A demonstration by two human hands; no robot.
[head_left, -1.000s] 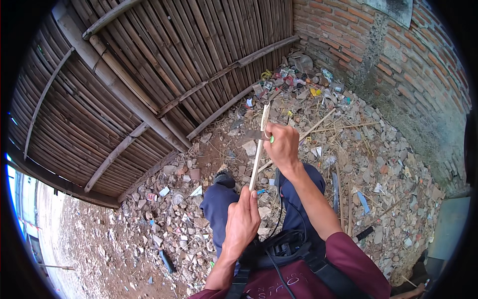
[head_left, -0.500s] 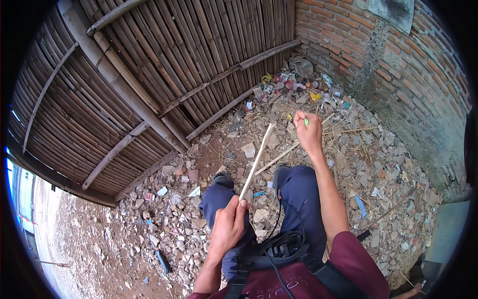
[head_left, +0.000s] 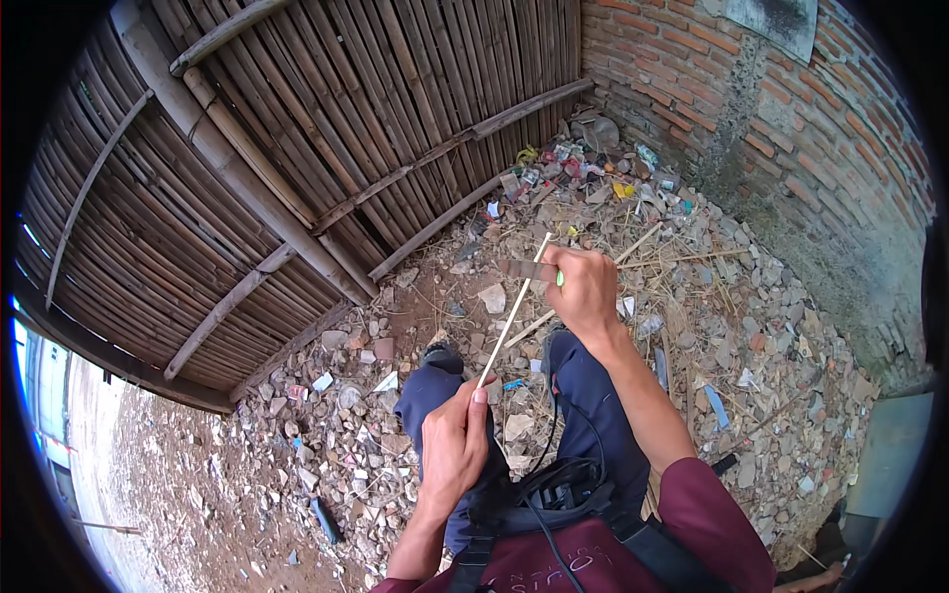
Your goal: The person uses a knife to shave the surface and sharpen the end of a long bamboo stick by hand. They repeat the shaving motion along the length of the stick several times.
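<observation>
My left hand (head_left: 457, 440) is wrapped around the lower end of a thin, pale bamboo strip (head_left: 508, 326), which slants up and away to the right over my knees. In my right hand (head_left: 590, 298), fingers closed, is a knife (head_left: 534, 270) with a bit of bright green handle showing. Its flat, dark blade points left and crosses the strip a little below the far tip. Most of the knife's handle is hidden in my fist.
Stones and litter cover the ground (head_left: 346, 435). Another pale strip (head_left: 638, 243) lies beyond my knees. A bamboo slat wall (head_left: 395, 89) rises ahead and left, a brick wall (head_left: 692, 79) to the right. A black cable (head_left: 599, 435) loops over my lap.
My right hand has come nearer and slightly left, bringing the knife blade into view across the strip. The strip now leans slightly more to the right; my left hand keeps its grip.
</observation>
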